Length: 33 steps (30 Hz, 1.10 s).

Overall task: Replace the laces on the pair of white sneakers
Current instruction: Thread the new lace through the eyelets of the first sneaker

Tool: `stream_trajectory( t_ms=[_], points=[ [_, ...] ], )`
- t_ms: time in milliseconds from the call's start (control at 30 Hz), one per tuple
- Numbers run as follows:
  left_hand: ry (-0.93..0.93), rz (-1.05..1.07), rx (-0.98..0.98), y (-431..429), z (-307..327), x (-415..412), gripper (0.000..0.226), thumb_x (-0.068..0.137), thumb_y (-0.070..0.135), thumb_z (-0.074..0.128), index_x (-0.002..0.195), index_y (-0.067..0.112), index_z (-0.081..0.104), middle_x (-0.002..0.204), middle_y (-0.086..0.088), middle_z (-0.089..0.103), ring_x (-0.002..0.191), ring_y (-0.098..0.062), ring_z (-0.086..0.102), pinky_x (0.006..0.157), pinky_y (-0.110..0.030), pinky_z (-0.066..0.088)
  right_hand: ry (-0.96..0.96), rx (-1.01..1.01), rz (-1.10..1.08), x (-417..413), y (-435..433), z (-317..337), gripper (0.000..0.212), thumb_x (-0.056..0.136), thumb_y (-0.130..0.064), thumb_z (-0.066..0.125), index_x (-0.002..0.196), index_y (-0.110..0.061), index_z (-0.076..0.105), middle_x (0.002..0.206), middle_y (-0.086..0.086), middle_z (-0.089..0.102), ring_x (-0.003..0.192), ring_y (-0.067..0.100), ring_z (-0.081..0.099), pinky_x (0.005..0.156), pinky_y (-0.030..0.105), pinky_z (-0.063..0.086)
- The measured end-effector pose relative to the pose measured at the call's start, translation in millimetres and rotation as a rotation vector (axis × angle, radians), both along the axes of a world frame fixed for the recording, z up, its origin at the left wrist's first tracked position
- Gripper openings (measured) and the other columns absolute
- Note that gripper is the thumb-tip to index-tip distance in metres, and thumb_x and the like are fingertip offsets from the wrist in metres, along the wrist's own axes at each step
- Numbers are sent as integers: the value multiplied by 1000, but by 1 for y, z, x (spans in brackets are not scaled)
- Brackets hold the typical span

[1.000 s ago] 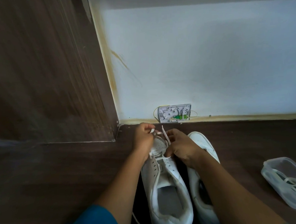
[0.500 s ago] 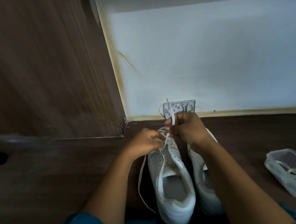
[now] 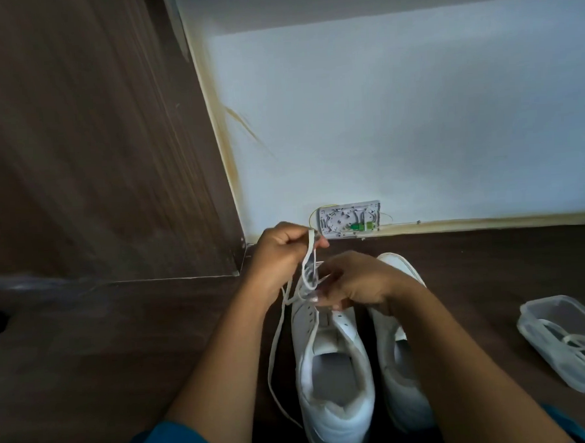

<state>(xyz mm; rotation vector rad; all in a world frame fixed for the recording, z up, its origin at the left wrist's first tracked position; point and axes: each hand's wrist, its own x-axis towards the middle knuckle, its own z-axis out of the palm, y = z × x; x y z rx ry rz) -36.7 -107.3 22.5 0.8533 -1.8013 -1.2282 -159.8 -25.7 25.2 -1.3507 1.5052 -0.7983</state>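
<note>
Pinched in my left hand [image 3: 279, 252], fingers curled closed: one flat white shoelace [image 3: 309, 254], raised above the toe of the near shoe. My right hand [image 3: 352, 281] rests closed over the front eyelets of that shoe, its fingertips [image 3: 313, 298] on the same lace where it enters the upper.

Item: left white leather sneaker [image 3: 329, 365], heel toward me, on the dark wooden floor [image 3: 87, 350]; the lace trails off its left side in a long loose strand down the floor.
Item: right white leather sneaker [image 3: 402, 368], just beside the first, partly under my right forearm.
Item: clear plastic lidded container [image 3: 568, 340], well apart to the right, pale laces coiled inside.
Item: white wall junction box [image 3: 350, 217], cover off, low on the pale wall [image 3: 397, 114].
Item: dark wood-grain panel [image 3: 87, 140], standing at left.
</note>
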Motion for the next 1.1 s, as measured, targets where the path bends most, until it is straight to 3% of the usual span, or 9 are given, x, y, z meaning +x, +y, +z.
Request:
stream_trajectory(
  t_ms=[133,267,333,433,567,700,933,1033,1100],
  points=[
    [0,-64,40,7,5,-2,32,88,-3,54,75,21,72,75,12,70,76,-1,64,75,-18,50,219,-172,-134,8,-6,-7,18,75,8,63,64,-6,67,64,14,66,55,21,62,55,35,55],
    [-378,-184,103,-2,-16,9,23,83,0,52,89,17,68,87,-3,69,87,-23,63,89,-44,48,-285,-333,-398,6,-8,5,28,82,15,53,66,-4,64,56,13,60,41,14,55,45,22,47],
    [-588,-274,26,-3,-24,12,26,76,-3,56,92,12,71,93,-8,71,91,-27,66,87,-42,50,-483,-457,-536,2,-9,8,27,81,18,52,68,-2,63,53,7,61,42,14,55,44,21,47],
    [-525,-328,12,-1,-27,12,11,78,2,70,87,8,73,77,1,70,74,-11,63,78,-30,50,-585,-518,-666,-1,-11,7,26,81,17,53,70,-5,60,53,2,62,48,14,57,45,20,48],
    [-441,-231,-26,-2,-28,7,20,78,7,74,61,15,67,57,4,58,60,-8,49,64,-24,40,-70,-370,-747,-12,-17,-4,14,69,-3,62,65,-16,61,61,4,62,59,23,57,55,27,45],
    [-335,-216,71,-1,-26,7,12,80,0,68,79,-12,66,45,14,54,44,8,44,49,-8,35,603,67,-527,-21,-9,-7,22,82,-16,66,102,-9,62,102,10,67,92,26,63,71,24,44],
    [-274,-200,75,5,-19,6,13,85,-2,62,93,-9,69,50,17,61,51,9,52,54,-5,37,591,-35,-231,-11,-8,-2,34,80,-7,64,113,-17,63,101,-3,63,94,21,60,73,25,45],
    [-323,-193,163,2,-16,8,13,84,-7,60,88,4,66,65,7,59,60,0,53,55,-12,45,535,-85,-91,-3,-5,-4,5,81,-16,69,80,-22,68,74,-7,54,77,16,55,64,23,43],
    [-406,-166,220,0,-18,10,24,83,-13,55,86,11,60,76,-1,56,67,-10,56,61,-19,52,537,-125,-186,-7,-9,-5,29,85,-18,65,58,-23,55,66,-3,53,75,19,57,71,29,51]
  ],
)
